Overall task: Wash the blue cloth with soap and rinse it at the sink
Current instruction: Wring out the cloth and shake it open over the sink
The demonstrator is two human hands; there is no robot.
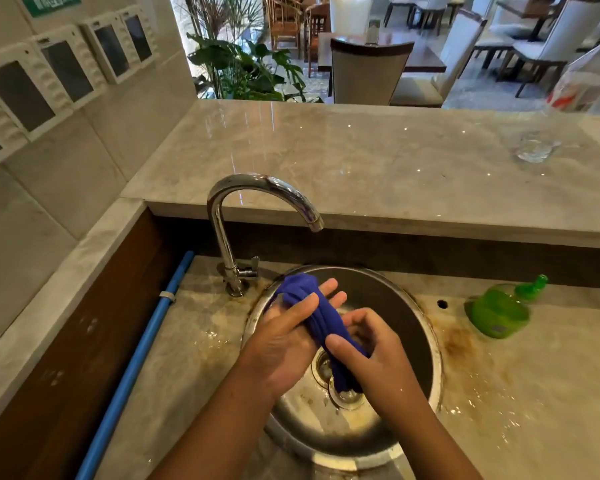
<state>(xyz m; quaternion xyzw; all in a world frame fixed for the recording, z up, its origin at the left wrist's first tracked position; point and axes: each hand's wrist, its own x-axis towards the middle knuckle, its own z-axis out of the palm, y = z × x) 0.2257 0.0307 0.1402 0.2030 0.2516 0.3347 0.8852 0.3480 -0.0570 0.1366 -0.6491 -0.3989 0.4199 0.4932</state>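
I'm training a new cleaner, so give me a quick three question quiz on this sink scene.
1. True or false: water is running from the faucet.
2. Which hands grip the blue cloth? A) left only B) right only C) both
3. What lies on its side on the counter right of the sink?

Key:
1. False, no stream shows.
2. C, the left hand and the right hand both hold it.
3. The green soap bottle.
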